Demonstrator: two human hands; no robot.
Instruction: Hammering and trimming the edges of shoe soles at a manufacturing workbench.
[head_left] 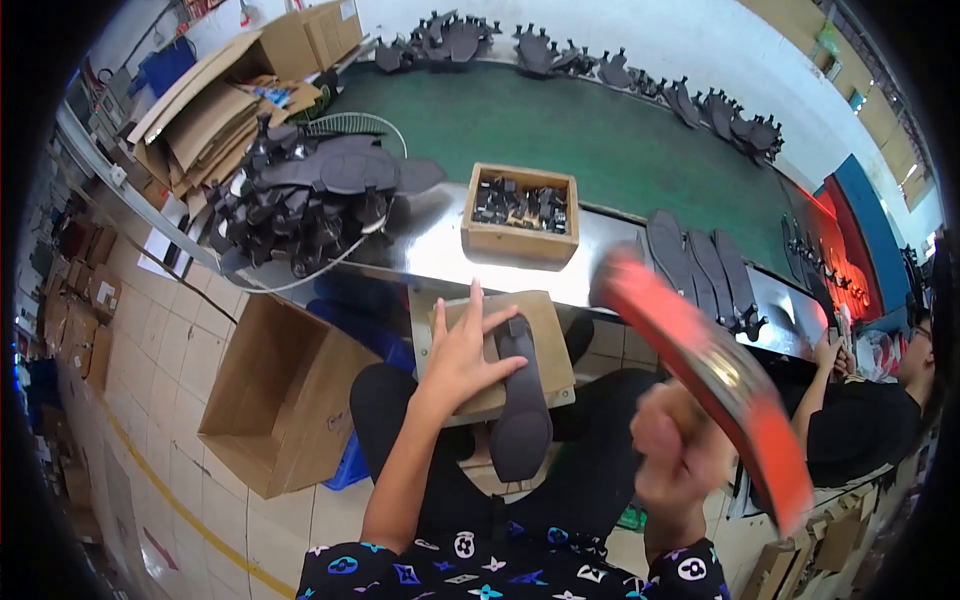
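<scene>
A: While pressed flat on the sole (520, 405), left hand (462, 352) spread open, fingers (497, 321) splayed, not gripping. Confirm sole position.

B: Lying lengthwise on the board (556, 345) over the lap, heel end up, toe end hanging past the board's near edge. Dark, upright to the view, touching the palm's right side.

A: Right hand?

B: Right hand (680, 450) closed around the handle of a tool (715, 375), orange and long, blurred. Raised right of the board, well apart from the sole. Cannot tell finger detail through the blur.

A: Surroundings, same view?

B: Wooden box (520, 238) of small dark parts on the metal bench (430, 250), just beyond the board. Pile of dark soles (320, 200) left of the box. More soles (700, 262) laid side by side at right. Green belt (600, 140) behind. Open carton (275, 400) on the floor at left. Another person (860, 420) seated at far right.
</scene>
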